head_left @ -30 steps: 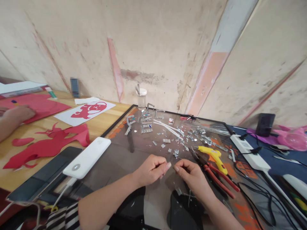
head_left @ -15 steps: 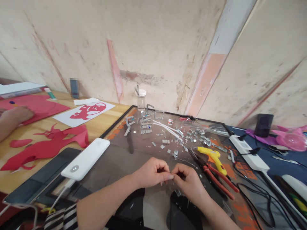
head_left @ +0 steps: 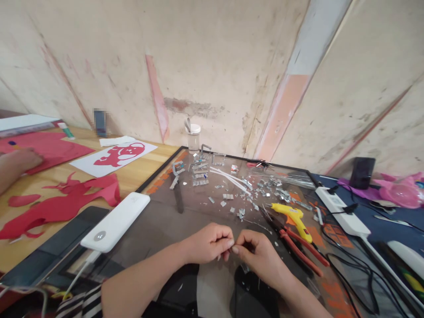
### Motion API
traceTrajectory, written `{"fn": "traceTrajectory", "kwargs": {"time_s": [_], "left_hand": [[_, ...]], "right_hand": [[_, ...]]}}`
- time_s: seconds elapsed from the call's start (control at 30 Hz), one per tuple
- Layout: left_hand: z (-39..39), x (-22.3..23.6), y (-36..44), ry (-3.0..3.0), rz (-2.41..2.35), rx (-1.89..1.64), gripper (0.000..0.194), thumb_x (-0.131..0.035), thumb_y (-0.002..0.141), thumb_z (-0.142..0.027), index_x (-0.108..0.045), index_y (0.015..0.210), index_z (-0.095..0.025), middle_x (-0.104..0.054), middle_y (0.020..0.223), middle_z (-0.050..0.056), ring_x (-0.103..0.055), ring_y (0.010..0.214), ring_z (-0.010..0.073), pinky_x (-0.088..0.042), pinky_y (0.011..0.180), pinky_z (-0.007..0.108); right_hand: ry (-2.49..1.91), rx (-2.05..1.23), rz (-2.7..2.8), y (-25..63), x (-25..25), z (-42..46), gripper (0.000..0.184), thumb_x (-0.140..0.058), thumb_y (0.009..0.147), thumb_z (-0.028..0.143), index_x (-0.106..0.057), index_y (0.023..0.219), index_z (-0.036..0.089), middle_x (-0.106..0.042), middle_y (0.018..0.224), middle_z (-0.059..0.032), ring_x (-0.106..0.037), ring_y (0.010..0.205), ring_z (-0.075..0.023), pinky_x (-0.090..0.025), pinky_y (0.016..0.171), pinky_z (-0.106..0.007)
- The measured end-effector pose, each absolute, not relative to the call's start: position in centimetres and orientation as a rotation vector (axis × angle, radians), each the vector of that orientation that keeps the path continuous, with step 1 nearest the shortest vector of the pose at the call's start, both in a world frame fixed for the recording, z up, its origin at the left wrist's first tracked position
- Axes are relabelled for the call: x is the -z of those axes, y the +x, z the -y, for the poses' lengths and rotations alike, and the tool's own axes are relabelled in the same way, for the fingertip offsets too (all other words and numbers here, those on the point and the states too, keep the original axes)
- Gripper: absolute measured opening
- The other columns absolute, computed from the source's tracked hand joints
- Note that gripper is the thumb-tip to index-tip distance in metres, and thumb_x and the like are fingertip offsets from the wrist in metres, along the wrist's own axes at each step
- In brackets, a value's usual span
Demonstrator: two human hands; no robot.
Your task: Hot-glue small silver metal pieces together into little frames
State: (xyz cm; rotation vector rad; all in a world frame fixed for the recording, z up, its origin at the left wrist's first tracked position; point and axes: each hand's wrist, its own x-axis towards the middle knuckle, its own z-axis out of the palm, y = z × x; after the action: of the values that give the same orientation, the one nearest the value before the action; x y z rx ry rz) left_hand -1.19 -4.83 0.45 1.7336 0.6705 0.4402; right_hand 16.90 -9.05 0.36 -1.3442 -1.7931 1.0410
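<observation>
My left hand (head_left: pixel 213 244) and my right hand (head_left: pixel 254 254) meet low over the dark glass tabletop (head_left: pixel 155 234), their fingertips nearly touching. Both are closed in a pinch; whatever sits between the fingers is too small or hidden to make out. Just beyond the hands lie loose silvery metal bits (head_left: pixel 241 213) and a short ribbed grey piece (head_left: pixel 228 196). Red-handled pliers (head_left: pixel 303 251) rest to the right of my right hand, beside a yellow glue gun (head_left: pixel 293 216). White thin strips (head_left: pixel 232 180) lie farther back.
A white power bank (head_left: pixel 115 223) with a cable lies at left, near a dark tablet (head_left: pixel 62 247). A lidded jar (head_left: pixel 194 138) stands by the wall. At right are a power strip (head_left: pixel 342 212) and black cords. Another person's hand (head_left: pixel 24 159) rests on red paper (head_left: pixel 66 150).
My hands were apart a second ago, then came together at the fingertips. They have since dropped slightly toward me, still pinched. The camera view has shifted a little.
</observation>
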Motion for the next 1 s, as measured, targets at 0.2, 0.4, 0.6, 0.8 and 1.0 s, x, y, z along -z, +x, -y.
{"fn": "traceTrajectory", "kwargs": {"time_s": [0.2, 0.4, 0.6, 0.8, 1.0], "left_hand": [[4.8, -0.6, -1.1, 1.75, -0.638, -0.448, 0.03, -0.041, 0.088, -0.037, -0.045, 0.067, -0.016, -0.048, 0.055, -0.004, -0.039, 0.049, 0.0064, -0.033, 0.049, 0.018], [4.8, -0.8, -1.3, 1.832, -0.64, -0.473, 0.041, -0.04, 0.087, -0.046, -0.036, 0.059, -0.017, -0.034, 0.05, -0.006, -0.028, 0.046, 0.006, -0.023, 0.044, 0.019], [4.9, -0.6, -1.2, 1.747, -0.6, -0.49, 0.05, -0.039, 0.085, -0.057, -0.035, 0.056, -0.017, -0.032, 0.047, -0.006, -0.025, 0.044, 0.0052, -0.019, 0.042, 0.021], [4.9, -0.8, -1.0, 1.74, -0.638, -0.544, 0.053, -0.043, 0.084, -0.058, -0.037, 0.052, -0.015, -0.03, 0.046, -0.006, -0.026, 0.045, 0.005, -0.019, 0.042, 0.021], [4.7, -0.3, -1.0, 1.736, -0.768, -0.604, 0.05, -0.045, 0.083, -0.055, -0.045, 0.054, -0.014, -0.04, 0.043, -0.005, -0.034, 0.042, 0.0057, -0.026, 0.043, 0.019]], "right_hand": [[-1.291, -1.054, 1.763, 16.8, -0.5, 9.2, 0.015, -0.062, 0.074, 0.023, -0.057, 0.061, 0.017, -0.05, 0.059, 0.0046, -0.043, 0.057, -0.0101, -0.034, 0.054, -0.02], [-1.257, -1.053, 1.772, 16.6, -0.9, 9.2, 0.009, -0.06, 0.073, 0.019, -0.058, 0.064, 0.017, -0.05, 0.061, 0.0043, -0.045, 0.059, -0.0107, -0.036, 0.056, -0.021], [-1.219, -1.001, 1.835, 16.6, -1.2, 9.4, 0.01, -0.06, 0.074, 0.017, -0.058, 0.065, 0.018, -0.049, 0.061, 0.0042, -0.045, 0.059, -0.0109, -0.036, 0.057, -0.021], [-1.19, -0.879, 1.938, 16.4, -1.4, 9.5, 0.011, -0.056, 0.074, 0.012, -0.056, 0.065, 0.019, -0.05, 0.064, 0.0033, -0.046, 0.061, -0.0117, -0.036, 0.058, -0.022], [-1.203, -0.898, 1.947, 16.4, -1.5, 9.5, 0.008, -0.056, 0.073, 0.011, -0.056, 0.07, 0.019, -0.053, 0.068, 0.0023, -0.049, 0.061, -0.0119, -0.039, 0.058, -0.022]]}}
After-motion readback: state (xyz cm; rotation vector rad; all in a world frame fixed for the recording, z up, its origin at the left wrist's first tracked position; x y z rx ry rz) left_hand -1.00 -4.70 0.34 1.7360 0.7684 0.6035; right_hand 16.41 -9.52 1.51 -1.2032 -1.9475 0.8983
